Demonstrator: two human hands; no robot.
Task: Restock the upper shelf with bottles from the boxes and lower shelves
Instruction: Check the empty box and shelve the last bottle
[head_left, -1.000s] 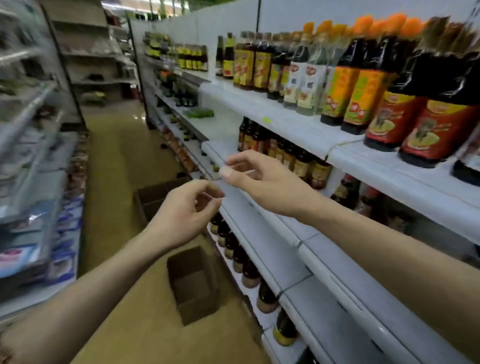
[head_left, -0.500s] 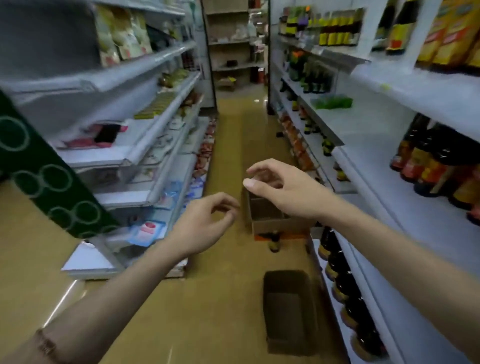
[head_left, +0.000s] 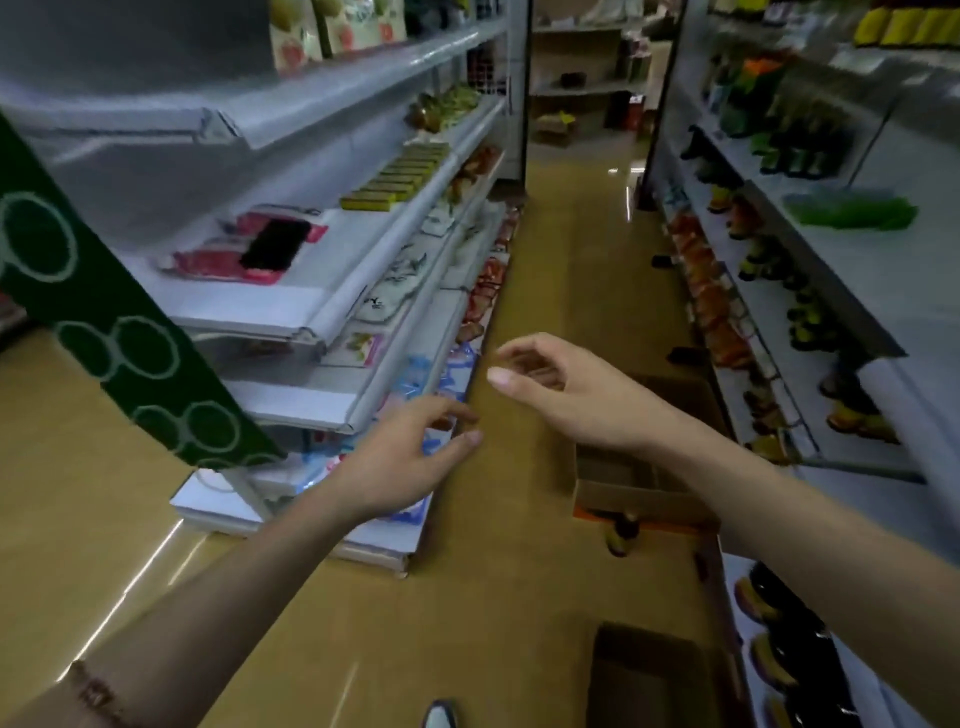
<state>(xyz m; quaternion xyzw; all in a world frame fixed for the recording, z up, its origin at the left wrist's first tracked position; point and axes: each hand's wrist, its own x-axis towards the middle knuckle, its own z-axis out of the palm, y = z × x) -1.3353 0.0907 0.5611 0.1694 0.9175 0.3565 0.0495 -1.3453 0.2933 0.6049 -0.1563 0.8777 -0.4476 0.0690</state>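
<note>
Both hands out over aisle floor, holding nothing: left hand (head_left: 410, 457) fingers loosely curled, right hand (head_left: 566, 389) fingers relaxed, slightly bent. Open cardboard box (head_left: 644, 486) on floor beside right-hand shelving, partly behind right forearm; contents not discernible. Single bottle (head_left: 621, 535) standing on floor just in front of it. Second box (head_left: 660, 675) nearer camera, interior dark. Dark bottles (head_left: 789, 644) lined on lowest right shelf.

Left shelving (head_left: 332, 322): pink packets (head_left: 244, 249), yellow-green boxes (head_left: 400, 176) (blurred); green circle-patterned panel (head_left: 119, 338) beside.
</note>
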